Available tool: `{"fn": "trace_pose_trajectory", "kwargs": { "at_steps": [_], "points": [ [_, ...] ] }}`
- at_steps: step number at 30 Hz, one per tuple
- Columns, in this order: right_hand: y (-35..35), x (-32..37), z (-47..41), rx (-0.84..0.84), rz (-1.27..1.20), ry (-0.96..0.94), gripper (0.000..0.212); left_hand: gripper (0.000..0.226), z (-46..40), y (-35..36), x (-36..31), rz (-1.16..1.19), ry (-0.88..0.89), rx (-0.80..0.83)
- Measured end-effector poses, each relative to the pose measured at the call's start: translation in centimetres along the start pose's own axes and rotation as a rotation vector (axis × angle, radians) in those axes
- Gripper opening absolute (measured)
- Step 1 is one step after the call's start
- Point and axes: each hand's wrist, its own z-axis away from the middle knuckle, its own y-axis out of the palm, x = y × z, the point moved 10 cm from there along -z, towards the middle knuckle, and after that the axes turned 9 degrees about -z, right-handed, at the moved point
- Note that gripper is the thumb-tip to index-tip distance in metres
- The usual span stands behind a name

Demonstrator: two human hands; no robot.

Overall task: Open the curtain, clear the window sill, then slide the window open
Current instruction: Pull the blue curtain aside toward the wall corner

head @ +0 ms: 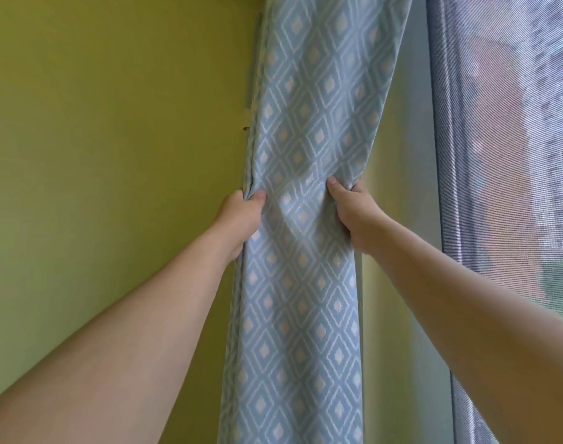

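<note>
With the curtain (pixel 306 129) bunched into a narrow column at centre frame, tight against the green wall (pixel 113 123), looks like the gathering step. Left hand (pixel 241 216) pinching the fabric's left edge, thumb in front; right hand (pixel 354 209) clamped on the right edge, probably squeezing folds together to keep it off the window (pixel 514 155) at right of frame. No sill in view yet.

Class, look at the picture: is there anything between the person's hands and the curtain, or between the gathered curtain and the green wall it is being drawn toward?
Nothing visible. The left hand and right hand both grip the curtain directly, and it is bunched against the green wall, clear of the window screen.
</note>
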Motion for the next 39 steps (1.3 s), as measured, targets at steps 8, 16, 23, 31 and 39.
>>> {"fn": "trace_pose_trajectory", "kwargs": {
  "at_steps": [8,16,23,31,39],
  "points": [
    [0.2,-2.8,-3.3,-0.031,0.05,-0.049,0.023,0.051,-2.7,0.0,2.0,-0.115,0.041,-0.049],
    [0.7,-5.7,-6.7,-0.03,0.071,-0.013,0.024,0.059,-7.3,1.5,4.9,-0.095,0.045,-0.005],
    [1.3,-7.4,-10.2,-0.127,0.13,0.011,0.037,0.097,-7.4,0.8,-0.9,-0.68,0.692,-0.381],
    [4.1,-5.5,-13.8,-0.133,0.091,-0.121,0.053,0.086,-12.4,1.1,-6.7,-0.87,0.857,-0.498],
    [3.5,-4.6,-16.2,-0.282,-0.048,-0.383,0.045,0.071,-17.3,1.8,-6.9,-0.797,0.781,-0.394]
  ]
}}
